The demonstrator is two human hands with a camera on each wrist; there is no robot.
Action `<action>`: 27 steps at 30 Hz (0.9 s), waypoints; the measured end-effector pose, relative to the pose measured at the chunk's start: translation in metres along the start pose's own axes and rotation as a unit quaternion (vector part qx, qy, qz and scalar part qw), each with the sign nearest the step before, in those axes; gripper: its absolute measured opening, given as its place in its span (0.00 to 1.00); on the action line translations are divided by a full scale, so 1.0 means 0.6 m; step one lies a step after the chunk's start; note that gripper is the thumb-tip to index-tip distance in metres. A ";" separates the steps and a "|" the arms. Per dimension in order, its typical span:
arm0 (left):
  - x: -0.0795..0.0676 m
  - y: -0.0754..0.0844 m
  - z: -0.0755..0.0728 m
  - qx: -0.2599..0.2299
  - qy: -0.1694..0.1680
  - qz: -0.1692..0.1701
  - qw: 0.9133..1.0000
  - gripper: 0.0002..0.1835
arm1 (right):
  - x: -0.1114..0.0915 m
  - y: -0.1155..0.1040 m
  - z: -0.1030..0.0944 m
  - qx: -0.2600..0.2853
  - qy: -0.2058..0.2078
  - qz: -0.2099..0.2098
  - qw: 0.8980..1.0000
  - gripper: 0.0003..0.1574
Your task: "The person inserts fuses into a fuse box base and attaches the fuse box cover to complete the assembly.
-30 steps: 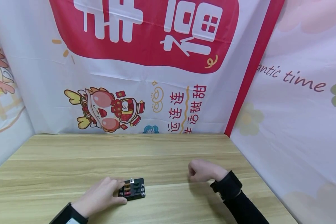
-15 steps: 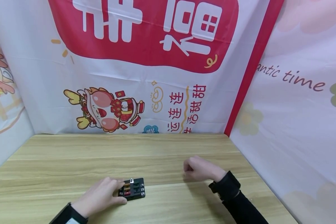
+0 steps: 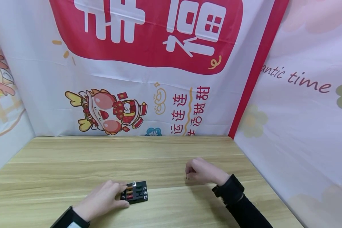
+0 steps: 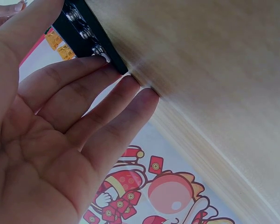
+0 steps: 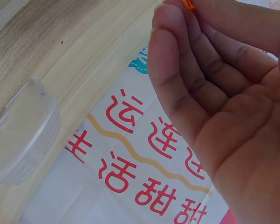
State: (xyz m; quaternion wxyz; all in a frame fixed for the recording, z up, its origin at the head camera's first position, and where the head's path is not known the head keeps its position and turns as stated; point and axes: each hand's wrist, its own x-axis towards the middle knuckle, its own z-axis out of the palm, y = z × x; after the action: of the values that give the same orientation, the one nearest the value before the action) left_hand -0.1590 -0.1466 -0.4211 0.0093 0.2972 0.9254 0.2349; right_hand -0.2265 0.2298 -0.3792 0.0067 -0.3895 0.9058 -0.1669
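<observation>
A black fuse block (image 3: pixel 139 192) lies on the wooden table, with orange and red blade fuses in it. My left hand (image 3: pixel 101 199) grips the block's left end, thumb on the near side and fingers on the far side. In the left wrist view, the fingertips meet the edge of the block (image 4: pixel 81 30), close to its row of metal screws. Off to the right, my right hand (image 3: pixel 203 172) is held over the table with fingers curled. It pinches a small orange blade fuse (image 5: pixel 189 4), mostly hidden by the thumb and fingers.
A clear plastic cover (image 5: pixel 28 130) lies on the table in the right wrist view. Printed cloth walls (image 3: pixel 171 76) stand along the table's back and both sides. The wooden tabletop (image 3: pixel 82 158) runs up to them.
My right hand has moved a little left and toward the back, its wrist turning so the fingertips show more. The left hand and the fuse block have stayed in place.
</observation>
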 end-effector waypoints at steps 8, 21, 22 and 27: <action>0.001 0.000 0.001 0.000 -0.001 0.000 1.000 0.22 | 0.003 -0.004 0.002 -0.006 0.011 -0.017 1.000 0.06; 0.000 -0.001 0.002 0.006 0.007 0.008 1.000 0.21 | 0.004 -0.008 0.005 -0.010 0.020 -0.035 0.999 0.07; 0.000 -0.001 0.002 0.008 0.009 0.009 1.000 0.21 | 0.004 -0.009 0.006 -0.012 0.022 -0.039 0.999 0.07; -0.001 -0.001 0.002 0.011 0.011 0.007 1.000 0.22 | 0.006 -0.016 0.007 -0.021 0.030 -0.054 0.998 0.07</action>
State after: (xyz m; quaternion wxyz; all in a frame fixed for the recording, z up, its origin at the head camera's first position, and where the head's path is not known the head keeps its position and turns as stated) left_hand -0.1588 -0.1467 -0.4222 -0.0058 0.3010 0.9259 0.2283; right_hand -0.2219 0.2199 -0.3799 -0.0371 -0.4326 0.8866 -0.1597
